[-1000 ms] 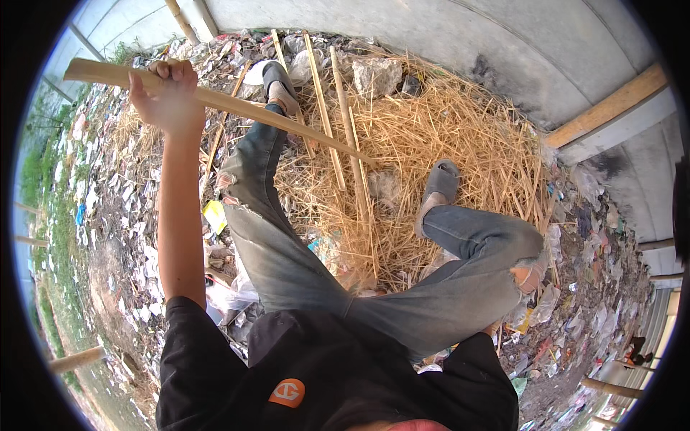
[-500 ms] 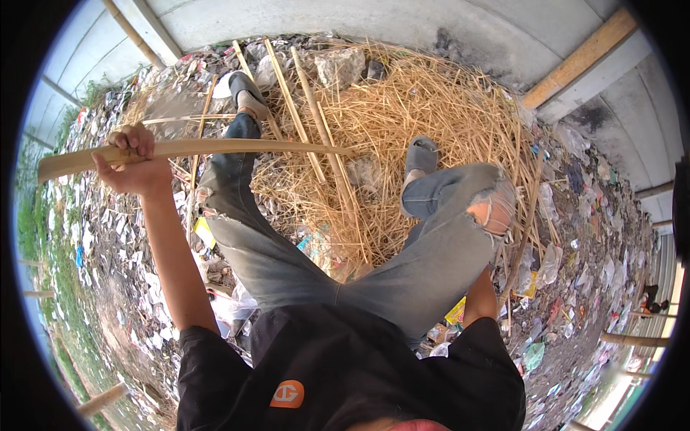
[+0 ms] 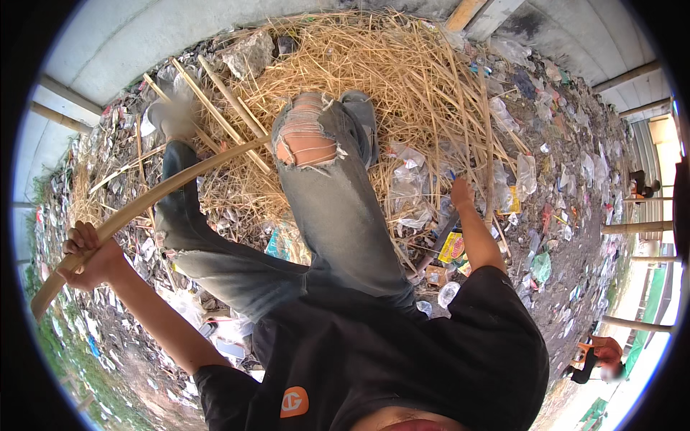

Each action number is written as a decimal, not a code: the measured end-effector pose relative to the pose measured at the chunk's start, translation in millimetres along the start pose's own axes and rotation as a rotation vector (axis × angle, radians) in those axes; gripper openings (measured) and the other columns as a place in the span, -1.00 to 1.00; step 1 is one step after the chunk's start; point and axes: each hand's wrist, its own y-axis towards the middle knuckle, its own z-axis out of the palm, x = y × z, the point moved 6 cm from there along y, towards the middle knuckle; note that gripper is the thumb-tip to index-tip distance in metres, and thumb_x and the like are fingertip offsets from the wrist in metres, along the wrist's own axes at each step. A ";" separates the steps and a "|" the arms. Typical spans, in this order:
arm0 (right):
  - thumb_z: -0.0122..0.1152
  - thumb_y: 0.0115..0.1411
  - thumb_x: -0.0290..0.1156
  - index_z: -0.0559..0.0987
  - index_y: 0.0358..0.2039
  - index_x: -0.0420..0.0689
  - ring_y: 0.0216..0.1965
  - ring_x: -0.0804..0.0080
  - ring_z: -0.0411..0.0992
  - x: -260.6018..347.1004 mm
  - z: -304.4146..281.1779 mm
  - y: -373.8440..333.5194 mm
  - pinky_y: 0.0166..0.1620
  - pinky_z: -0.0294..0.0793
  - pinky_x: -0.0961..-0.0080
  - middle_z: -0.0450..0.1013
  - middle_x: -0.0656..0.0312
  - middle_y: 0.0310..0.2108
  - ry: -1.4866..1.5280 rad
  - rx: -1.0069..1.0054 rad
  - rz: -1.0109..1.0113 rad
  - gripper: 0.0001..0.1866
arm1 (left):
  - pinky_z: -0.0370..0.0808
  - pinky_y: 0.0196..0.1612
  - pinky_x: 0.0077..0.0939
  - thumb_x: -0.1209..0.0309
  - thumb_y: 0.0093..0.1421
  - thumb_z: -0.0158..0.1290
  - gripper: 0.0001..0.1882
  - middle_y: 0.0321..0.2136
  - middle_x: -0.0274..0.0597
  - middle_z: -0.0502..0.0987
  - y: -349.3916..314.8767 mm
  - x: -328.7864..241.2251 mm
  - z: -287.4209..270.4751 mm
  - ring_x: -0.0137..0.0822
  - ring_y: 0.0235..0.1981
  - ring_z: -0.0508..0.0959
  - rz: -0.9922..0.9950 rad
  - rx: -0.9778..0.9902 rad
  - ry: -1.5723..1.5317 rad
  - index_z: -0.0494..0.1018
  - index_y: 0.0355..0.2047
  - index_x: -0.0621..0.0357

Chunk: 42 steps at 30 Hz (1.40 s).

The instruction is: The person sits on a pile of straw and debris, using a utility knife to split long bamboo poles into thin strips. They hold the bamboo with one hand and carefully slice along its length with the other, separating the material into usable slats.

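Note:
My left hand [image 3: 90,257] is wrapped round a long, flat bamboo strip [image 3: 154,192]. The strip slants up from the lower left, over my left leg, and its thin far end reaches my bent right knee [image 3: 309,140]. My right arm stretches down past the outside of the right leg. At its end my right hand [image 3: 462,194] is low by the littered ground, its fingers mostly hidden. Just beside that hand lies a long, dark, curved, blade-like thing [image 3: 435,248]; whether the hand touches it I cannot tell.
Several bamboo sticks [image 3: 208,104] lie by my left foot. A heap of thin bamboo shavings [image 3: 388,65] spreads ahead, with a rock [image 3: 248,56] at its edge. Plastic litter and a yellow packet [image 3: 451,246] cover the ground. A concrete wall [image 3: 136,47] stands beyond; another person [image 3: 600,358] is far right.
My left hand has moved down and left, tilting the bamboo strip. My right knee has come up and inward. My right hand, hidden before, now shows beside the right leg.

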 end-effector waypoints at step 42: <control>0.02 0.47 -0.34 0.39 0.16 -0.22 -0.36 0.55 0.35 359.8 -240.7 -223.1 -0.24 0.43 0.53 0.38 0.26 -0.30 1.721 0.203 -0.907 -0.66 | 0.65 0.00 -0.14 0.02 0.51 -0.32 -0.52 -0.01 0.17 0.55 -270.2 -50.9 -101.8 -0.03 -0.01 0.62 -0.221 -0.491 0.516 0.33 0.03 0.19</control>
